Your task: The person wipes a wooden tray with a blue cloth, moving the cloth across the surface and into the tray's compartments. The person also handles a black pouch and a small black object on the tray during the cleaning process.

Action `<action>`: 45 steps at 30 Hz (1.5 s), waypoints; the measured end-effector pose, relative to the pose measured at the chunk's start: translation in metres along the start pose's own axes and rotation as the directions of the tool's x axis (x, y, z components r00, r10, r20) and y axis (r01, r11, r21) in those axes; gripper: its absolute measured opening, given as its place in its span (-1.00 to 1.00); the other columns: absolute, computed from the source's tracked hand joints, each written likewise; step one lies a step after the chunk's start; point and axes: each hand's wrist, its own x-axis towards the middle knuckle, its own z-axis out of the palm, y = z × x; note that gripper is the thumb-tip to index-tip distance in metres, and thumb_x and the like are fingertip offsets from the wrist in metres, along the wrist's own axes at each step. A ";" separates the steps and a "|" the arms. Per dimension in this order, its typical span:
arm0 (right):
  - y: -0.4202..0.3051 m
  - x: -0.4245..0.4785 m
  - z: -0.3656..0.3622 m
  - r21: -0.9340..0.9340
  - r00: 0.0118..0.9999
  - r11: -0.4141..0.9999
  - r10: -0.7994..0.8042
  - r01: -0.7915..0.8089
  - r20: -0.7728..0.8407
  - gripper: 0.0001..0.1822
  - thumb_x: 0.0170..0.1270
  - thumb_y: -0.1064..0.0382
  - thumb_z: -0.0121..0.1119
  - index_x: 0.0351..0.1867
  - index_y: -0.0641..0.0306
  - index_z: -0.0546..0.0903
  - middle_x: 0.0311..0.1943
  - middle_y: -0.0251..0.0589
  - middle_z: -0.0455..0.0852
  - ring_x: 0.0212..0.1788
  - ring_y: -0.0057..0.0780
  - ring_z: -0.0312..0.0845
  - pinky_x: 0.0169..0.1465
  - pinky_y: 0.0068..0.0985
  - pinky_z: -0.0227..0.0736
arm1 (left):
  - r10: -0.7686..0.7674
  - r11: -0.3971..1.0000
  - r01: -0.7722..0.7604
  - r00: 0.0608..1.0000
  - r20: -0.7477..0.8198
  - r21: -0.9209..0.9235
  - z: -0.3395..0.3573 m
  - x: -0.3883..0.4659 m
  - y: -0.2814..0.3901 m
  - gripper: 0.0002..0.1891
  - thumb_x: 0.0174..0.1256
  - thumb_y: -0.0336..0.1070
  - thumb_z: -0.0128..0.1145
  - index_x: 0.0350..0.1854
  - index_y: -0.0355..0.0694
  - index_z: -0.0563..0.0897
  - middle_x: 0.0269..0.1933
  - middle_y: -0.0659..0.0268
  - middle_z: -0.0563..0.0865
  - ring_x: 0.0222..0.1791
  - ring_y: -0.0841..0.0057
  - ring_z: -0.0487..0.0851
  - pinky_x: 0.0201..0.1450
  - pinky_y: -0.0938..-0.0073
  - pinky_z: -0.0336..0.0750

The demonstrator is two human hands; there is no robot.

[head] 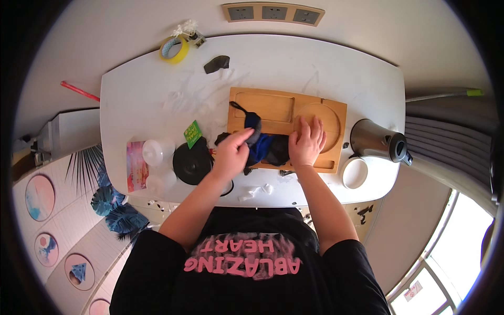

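A wooden tray with recessed compartments lies on the white table. Dark grey and blue cloth, with a thin black loop at its upper end, lies over the tray's lower left part. My left hand has its thumb and forefinger closed on the edge of this cloth. Flat on the tray, partly over its round recess, rests my right hand, fingers slightly apart, its edge beside the cloth. A black round lid or base sits left of my left hand, with a green packet just above it.
An electric kettle and a white round dish stand right of the tray. Yellow tape and a dark scrap lie towards the back. A clear plastic container is at left; crumpled white tissue lies near the front edge.
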 end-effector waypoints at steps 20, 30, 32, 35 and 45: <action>0.009 0.058 -0.124 0.663 0.562 -0.265 0.369 -0.700 0.741 -0.75 0.49 0.22 0.17 0.10 0.23 0.65 -0.01 -0.27 0.77 0.01 -0.34 0.73 0.16 -0.33 0.62 | 0.248 0.958 -0.247 0.969 0.006 0.143 0.032 -0.078 0.016 -0.47 0.24 -0.48 0.30 0.31 -0.27 0.59 0.38 -0.01 0.58 0.43 0.02 0.50 0.46 0.10 0.39; -0.045 0.077 -0.193 0.853 0.956 0.476 0.280 -0.214 0.084 -0.67 0.53 0.24 0.25 0.22 0.30 0.67 -0.05 -0.18 0.82 -0.04 -0.44 0.76 0.06 -0.50 0.66 | 0.376 0.917 -0.399 0.878 0.296 0.021 0.090 -0.075 -0.004 -0.42 0.34 -0.39 0.28 0.43 -0.24 0.50 0.46 0.14 0.56 0.46 0.05 0.49 0.54 -0.03 0.29; -0.055 0.075 -0.172 0.600 0.961 0.755 0.155 -0.264 0.228 -0.68 0.44 0.27 0.38 0.17 0.26 0.74 -0.01 -0.20 0.83 -0.04 -0.54 0.73 0.08 -0.52 0.62 | 0.367 0.926 -0.374 0.923 0.112 0.050 0.081 -0.078 -0.015 -0.44 0.27 -0.44 0.27 0.37 -0.25 0.54 0.34 0.13 0.62 0.38 0.04 0.54 0.50 -0.02 0.33; -0.058 0.046 -0.096 0.521 0.935 0.841 -0.290 0.147 0.205 -0.78 0.33 0.31 0.39 -0.03 0.29 0.77 -0.10 -0.08 0.81 -0.01 -0.15 0.74 0.11 -0.37 0.60 | 0.300 0.944 -0.271 0.941 -0.153 0.186 0.048 -0.088 -0.037 -0.41 0.19 -0.51 0.25 0.34 -0.24 0.53 0.27 0.10 0.63 0.33 0.04 0.54 0.46 -0.02 0.35; -0.104 -0.014 -0.005 0.383 0.850 0.827 -0.500 0.411 0.167 -0.78 0.33 0.18 0.39 -0.06 0.13 0.84 -0.07 -0.27 0.78 -0.06 -0.16 0.68 -0.02 -0.28 0.63 | 0.022 0.768 0.087 0.987 -0.161 0.635 0.018 -0.112 -0.074 -0.27 0.37 -0.21 0.24 0.56 -0.31 0.32 0.53 0.12 0.45 0.61 0.17 0.29 0.60 -0.38 -0.10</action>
